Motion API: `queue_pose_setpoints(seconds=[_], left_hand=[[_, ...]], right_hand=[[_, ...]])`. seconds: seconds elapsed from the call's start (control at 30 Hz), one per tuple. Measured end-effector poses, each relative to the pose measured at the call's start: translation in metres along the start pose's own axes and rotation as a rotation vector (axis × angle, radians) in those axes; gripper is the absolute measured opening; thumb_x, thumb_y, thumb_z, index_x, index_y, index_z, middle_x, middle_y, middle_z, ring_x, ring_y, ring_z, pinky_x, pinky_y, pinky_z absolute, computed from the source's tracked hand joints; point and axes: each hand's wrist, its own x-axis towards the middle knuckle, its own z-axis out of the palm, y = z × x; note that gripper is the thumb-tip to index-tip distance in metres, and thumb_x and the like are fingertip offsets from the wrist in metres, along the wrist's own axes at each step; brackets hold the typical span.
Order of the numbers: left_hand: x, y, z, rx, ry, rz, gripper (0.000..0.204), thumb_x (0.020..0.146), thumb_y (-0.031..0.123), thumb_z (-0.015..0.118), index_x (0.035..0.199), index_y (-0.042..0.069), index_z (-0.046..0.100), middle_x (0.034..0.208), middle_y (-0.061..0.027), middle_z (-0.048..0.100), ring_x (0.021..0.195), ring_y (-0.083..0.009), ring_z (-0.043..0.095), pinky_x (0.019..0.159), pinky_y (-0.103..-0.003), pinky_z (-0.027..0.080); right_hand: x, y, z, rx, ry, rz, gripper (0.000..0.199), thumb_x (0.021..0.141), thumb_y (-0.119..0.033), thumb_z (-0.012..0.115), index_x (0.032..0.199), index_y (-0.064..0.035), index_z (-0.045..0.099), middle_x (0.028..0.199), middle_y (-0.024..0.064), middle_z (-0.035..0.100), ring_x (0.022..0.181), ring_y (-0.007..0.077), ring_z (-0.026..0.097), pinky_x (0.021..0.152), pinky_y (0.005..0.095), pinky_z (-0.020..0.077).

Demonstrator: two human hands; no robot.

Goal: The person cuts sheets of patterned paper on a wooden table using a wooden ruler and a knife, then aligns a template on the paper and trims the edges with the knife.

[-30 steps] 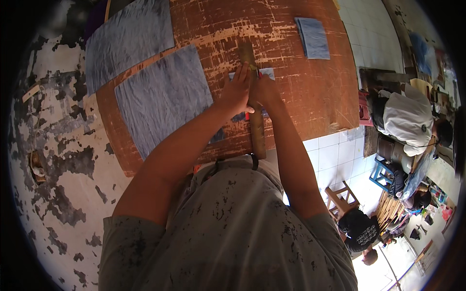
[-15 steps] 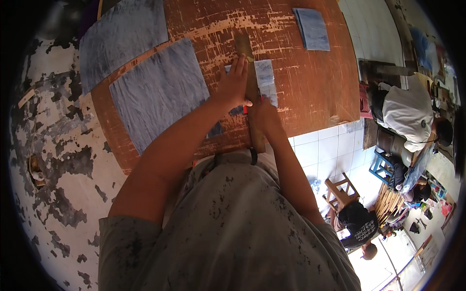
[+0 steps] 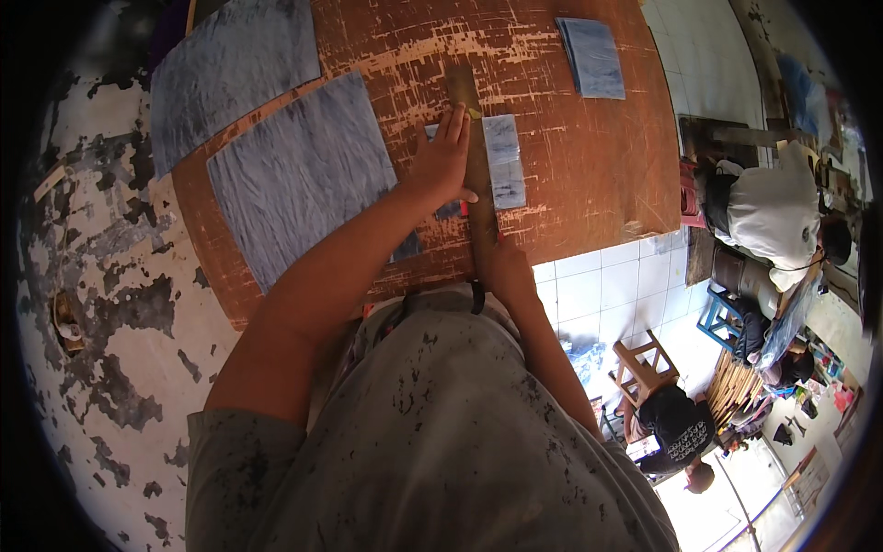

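flatly, left hand (image 3: 443,161) fingers together pin wooden straightedge (image 3: 475,156), lengthwise away from person.

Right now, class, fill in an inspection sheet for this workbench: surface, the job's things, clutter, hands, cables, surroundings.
Surface: brown wooden board, heavily scratched and scored.
Job's things: long straightedge lying across the board; narrow blue-grey strip right of it; large blue-grey sheet to the left.
Clutter: second large sheet at far left; small blue piece at far right.
Hands: left hand pressed flat on the straightedge; right hand at the board's near edge, what it grips is hidden.
Cables: nothing seen.
Surroundings: peeling painted wall, white tiled floor, wooden stool, other people seated at right.
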Motion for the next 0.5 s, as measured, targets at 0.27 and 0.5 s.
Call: queue_pose_setpoints(seconds=[0.27, 0.5], left_hand=[[-0.002, -0.002, 0.001, 0.001, -0.001, -0.021, 0.151, 0.065, 0.071, 0.090, 0.167, -0.004, 0.008, 0.176, -0.0215, 0.001, 0.164, -0.0353, 0.011, 0.124, -0.072, 0.025], [0.000, 0.001, 0.003, 0.058, 0.039, 0.004, 0.148, 0.062, 0.075, 0.088, 0.165, -0.006, 0.020, 0.175, -0.0247, 0.006, 0.163, -0.0374, 0.013, 0.121, -0.073, 0.026]], right_hand=[[0.027, 0.003, -0.034, 0.242, 0.191, 0.019, 0.036, 0.105, -0.023, 0.051, 0.109, 0.0115, 0.060, 0.094, 0.0387, 0.068, 0.096, 0.0551, 0.069, 0.079, 0.0601, 0.0553], [0.129, -0.038, -0.075, 0.176, 0.274, -0.040, 0.042, 0.100, -0.025, 0.057, 0.106, 0.0164, 0.061, 0.097, 0.0398, 0.069, 0.099, 0.0534, 0.071, 0.082, 0.0577, 0.0573]])
